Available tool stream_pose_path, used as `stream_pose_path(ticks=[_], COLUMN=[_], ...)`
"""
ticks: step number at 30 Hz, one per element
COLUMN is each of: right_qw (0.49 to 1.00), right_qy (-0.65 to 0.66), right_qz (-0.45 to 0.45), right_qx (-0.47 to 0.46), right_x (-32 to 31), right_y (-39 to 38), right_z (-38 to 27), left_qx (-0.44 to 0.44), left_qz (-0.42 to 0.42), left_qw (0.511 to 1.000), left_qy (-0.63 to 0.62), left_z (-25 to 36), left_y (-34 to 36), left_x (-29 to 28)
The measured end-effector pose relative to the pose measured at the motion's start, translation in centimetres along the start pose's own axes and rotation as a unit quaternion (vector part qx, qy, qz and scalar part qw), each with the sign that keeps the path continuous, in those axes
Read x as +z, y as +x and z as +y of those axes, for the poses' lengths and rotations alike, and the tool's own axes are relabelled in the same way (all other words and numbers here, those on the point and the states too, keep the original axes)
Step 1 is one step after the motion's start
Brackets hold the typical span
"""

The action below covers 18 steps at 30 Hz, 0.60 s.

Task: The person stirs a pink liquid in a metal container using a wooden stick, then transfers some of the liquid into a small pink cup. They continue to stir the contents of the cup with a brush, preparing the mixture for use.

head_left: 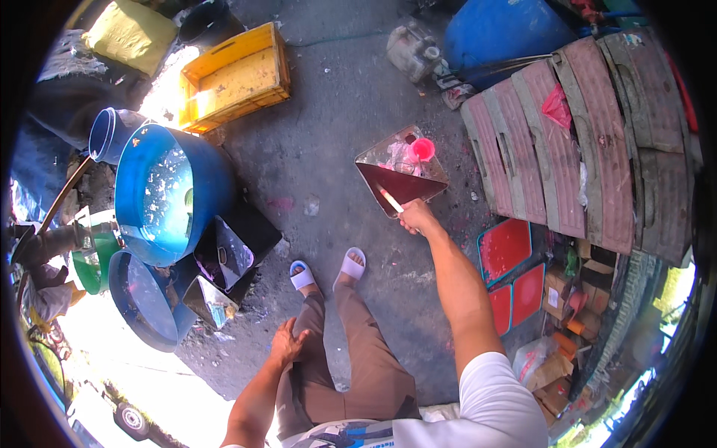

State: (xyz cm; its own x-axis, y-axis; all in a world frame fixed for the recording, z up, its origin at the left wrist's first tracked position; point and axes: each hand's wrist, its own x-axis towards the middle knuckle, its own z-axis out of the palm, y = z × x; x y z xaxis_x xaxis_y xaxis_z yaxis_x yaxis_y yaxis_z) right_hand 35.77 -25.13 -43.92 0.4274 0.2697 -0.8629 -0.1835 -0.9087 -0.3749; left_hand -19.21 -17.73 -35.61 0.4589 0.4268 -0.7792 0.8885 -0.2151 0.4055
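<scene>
Right hand (418, 217) wrapped round pale handle (390, 199); square pan (373, 154) holds pink cup (423, 149), pinkish scraps (397, 158).

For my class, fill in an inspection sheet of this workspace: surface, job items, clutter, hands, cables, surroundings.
Surface: dark-grey floor, stained, with a pink patch.
Job items: square dustpan, dark-red nearside, with pale stick handle; pink round cup and crumpled pale plastic appear to lie in it.
Clutter: yellow rectangular plastic crate, blue round plastic tub, red rectangular panels with blue rims.
Hands: right hand grips the handle; left hand open beside the brown trousers, contact unclear.
Cables: none certain; a thin line across the far floor may be cord or crack.
Surroundings: ribbed pinkish-grey panels at right, large blue rounded container beyond.
</scene>
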Motion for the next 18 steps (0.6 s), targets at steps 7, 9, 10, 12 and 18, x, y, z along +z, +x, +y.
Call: stream_pose_path(ticks=[7, 9, 10, 12, 18], right_qw=[0.973, 0.956, 0.944, 0.950, 0.951], right_qy=[-0.193, -0.218, -0.229, -0.189, -0.161], right_qz=[0.121, 0.192, 0.228, 0.232, 0.207], right_qx=[0.025, -0.037, -0.069, -0.087, -0.162], right_x=[-0.4, -0.1, 0.0, 0.9, 1.6], right_y=[-2.5, -1.6, -1.0, -1.0, 1.6], right_z=[-1.9, 1.0, 2.6, 3.3, 1.2], left_qx=[0.081, 0.072, 0.064, 0.036, 0.012], left_qz=[0.045, 0.008, -0.010, -0.041, -0.038], left_qw=[0.995, 0.996, 0.996, 0.994, 0.992], left_qy=[0.037, 0.057, 0.061, 0.092, 0.118], left_z=[4.7, 4.6, 4.3, 4.5, 3.4], left_y=[4.0, 4.6, 5.3, 5.5, 4.8], left_x=[-0.2, 1.2, 2.2, 2.4, 2.7])
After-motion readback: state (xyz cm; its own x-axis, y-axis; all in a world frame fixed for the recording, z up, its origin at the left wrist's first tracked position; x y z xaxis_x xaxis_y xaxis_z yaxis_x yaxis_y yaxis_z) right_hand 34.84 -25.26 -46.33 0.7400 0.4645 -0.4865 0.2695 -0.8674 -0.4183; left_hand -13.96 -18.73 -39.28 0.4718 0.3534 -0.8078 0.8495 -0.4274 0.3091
